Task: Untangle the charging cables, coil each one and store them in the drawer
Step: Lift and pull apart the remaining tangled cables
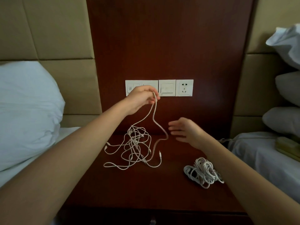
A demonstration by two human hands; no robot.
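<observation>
**Asker:** What filled the view, biggest first?

**Describer:** A dark wooden wall panel [162,38] ran up the middle, with tan padded headboard [56,30] on both sides. A white pillow [27,111] lay on a bed at the left, and stacked pillows [287,90] on a bed at the right. Below the panel stood a dark nightstand [146,192]. A row of white switch plates [167,88] ended at the right in a wall socket [184,87].

**Asker:** Where were the cables?

**Describer:** A loose tangle of white cables [134,148] lay on the nightstand's middle. A coiled bundle [203,172] of white cable sat well apart, near the front right, just beside the right forearm. I could not make out the drawer.

**Asker:** And the hands?

**Describer:** The left hand [139,99] was raised in front of the switch plates, hiding part of the leftmost one. Its fingers were curled, pinching a lifted strand [154,114] that hung in two lines down to the tangle. The right hand [186,130] hovered lower, just right of that strand and not touching it, its fingers spread and holding nothing.

**Asker:** Anything smaller?

**Describer:** A blurred yellowish object [287,148] rested on the right bed. One small plug end [160,154] lay at the tangle's right edge.
</observation>
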